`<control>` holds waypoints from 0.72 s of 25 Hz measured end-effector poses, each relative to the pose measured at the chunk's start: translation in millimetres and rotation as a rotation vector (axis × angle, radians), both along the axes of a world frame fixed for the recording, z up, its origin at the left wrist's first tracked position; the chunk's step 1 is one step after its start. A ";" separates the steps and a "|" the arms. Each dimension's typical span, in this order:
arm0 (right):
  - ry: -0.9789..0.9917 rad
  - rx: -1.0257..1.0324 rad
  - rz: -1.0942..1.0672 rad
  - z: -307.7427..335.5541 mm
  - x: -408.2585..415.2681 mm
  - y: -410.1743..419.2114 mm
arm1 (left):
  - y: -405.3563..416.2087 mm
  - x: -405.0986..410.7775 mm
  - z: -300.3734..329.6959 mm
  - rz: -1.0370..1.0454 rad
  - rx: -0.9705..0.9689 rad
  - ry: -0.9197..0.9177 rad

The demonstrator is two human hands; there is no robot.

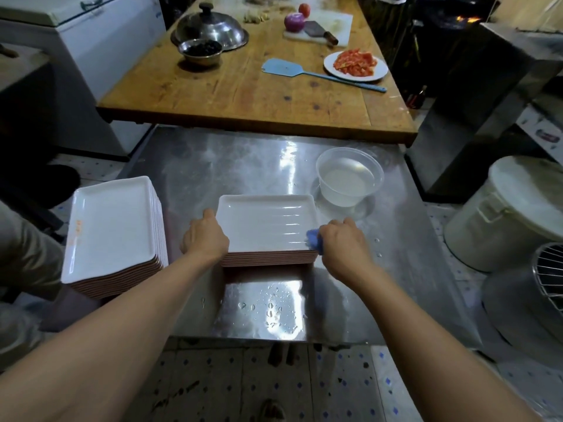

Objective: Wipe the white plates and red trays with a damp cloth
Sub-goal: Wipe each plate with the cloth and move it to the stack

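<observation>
No brand or label can be read anywhere; the only marking is a faint orange smudge, possibly printed characters but too blurred to make out, on the top plate of the left stack (112,229), which sits on the steel table (213,166) well to the left of the left hand (204,239).

Between the 2 hands lies the middle stack (268,229) of rectangular plates, white on top with reddish-brown edges showing in thin layers down its near side. The top plate's surface is glossy, with several parallel wet streaks catching the light near its right end. The left hand grips the stack's left edge, fingers curled over the rim and thumb toward the far corner. The right hand (344,242) is closed around a small blue cloth (313,239), pressing it on the near right corner of the top plate (only a bit of the cloth shows past the knuckles).

Just beyond the right hand stands a clear plastic bowl (348,178) holding water. Water drops lie on the table nearer the body than both hands. Farther ahead, a wooden table (243,92) carries a blue spatula (304,73), a round plate of chopped tomato (355,65), a metal bowl (200,51) of dark pieces and a domed steel lid (213,27).
</observation>
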State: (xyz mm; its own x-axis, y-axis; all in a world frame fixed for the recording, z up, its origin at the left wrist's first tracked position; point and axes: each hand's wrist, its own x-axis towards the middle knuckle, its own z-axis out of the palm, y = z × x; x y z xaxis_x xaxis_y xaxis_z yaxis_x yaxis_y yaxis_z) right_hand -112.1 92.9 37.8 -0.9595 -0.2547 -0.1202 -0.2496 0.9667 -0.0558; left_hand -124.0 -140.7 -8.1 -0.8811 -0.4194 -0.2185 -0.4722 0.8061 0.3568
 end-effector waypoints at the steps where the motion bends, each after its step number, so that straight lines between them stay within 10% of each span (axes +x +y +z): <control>1: 0.012 -0.086 -0.081 0.2 -0.5 6.5 | 4.1 4.6 2.7 -0.002 -0.072 0.013; 8: -0.053 -0.556 -0.395 1.8 -7.0 17.3 | 51.6 18.1 1.3 -0.549 -0.178 0.235; 18: 0.017 -0.709 -0.538 5.7 6.6 29.5 | 59.9 20.6 16.2 -0.747 -0.302 0.478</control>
